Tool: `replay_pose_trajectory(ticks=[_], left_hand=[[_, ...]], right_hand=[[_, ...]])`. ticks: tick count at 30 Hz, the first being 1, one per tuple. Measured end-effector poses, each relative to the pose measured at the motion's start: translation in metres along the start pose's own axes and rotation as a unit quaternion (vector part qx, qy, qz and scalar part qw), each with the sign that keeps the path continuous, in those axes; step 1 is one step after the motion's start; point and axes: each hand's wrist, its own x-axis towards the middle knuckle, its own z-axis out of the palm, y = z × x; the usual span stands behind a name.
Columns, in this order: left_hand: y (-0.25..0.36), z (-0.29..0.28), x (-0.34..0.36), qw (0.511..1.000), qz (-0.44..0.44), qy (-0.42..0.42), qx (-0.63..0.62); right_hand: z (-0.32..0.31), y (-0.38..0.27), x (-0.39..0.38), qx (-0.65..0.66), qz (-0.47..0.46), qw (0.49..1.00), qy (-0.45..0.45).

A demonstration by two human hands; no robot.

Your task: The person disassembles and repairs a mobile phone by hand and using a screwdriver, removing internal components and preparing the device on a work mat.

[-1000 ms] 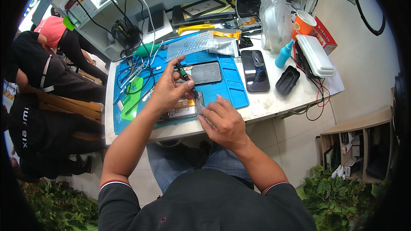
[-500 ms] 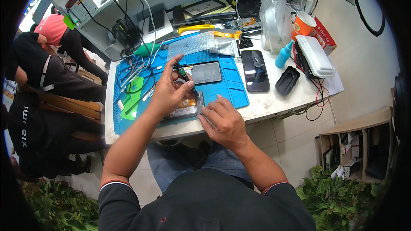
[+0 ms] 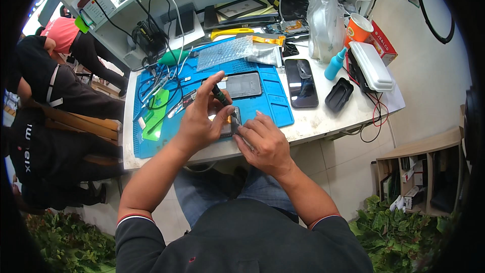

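My left hand [image 3: 200,121] is closed round a screwdriver [image 3: 220,94] with a black and green handle, held tilted over an opened phone [image 3: 236,116]. Its tip is hard to make out against the phone's dark end. The phone lies on a blue repair mat [image 3: 256,115] near the front edge, partly covered by my left hand. With thumb and fingertips together, my right hand [image 3: 265,144] grips the phone's right end. Just beyond is a grey phone back panel [image 3: 243,85], lying flat.
Left on the mat lie a green tray [image 3: 159,107], tweezers and cables. Bubble wrap [image 3: 225,53] lies behind. To the right are a dark phone [image 3: 301,83], a black case [image 3: 339,95], a blue bottle [image 3: 335,64] and an orange cup [image 3: 357,29]. People stand at far left.
My left hand has shifted slightly right and toward me with the screwdriver, which now leans more. It covers more of the opened phone. My right hand stays in place.
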Motion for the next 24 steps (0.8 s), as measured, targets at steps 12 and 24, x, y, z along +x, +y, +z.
replay_pose_trajectory(ticks=[12, 24], left_hand=[[0.013, -0.014, 0.012, 0.983, 0.122, -0.108, 0.085], [0.069, -0.044, 0.084, 0.919, 0.041, -0.314, 0.234]], right_hand=[[0.001, 0.001, -0.001, 0.0, -0.003, 1.0, 0.008], [-0.002, -0.003, 0.003, -0.006, -0.005, 1.0, -0.003]])
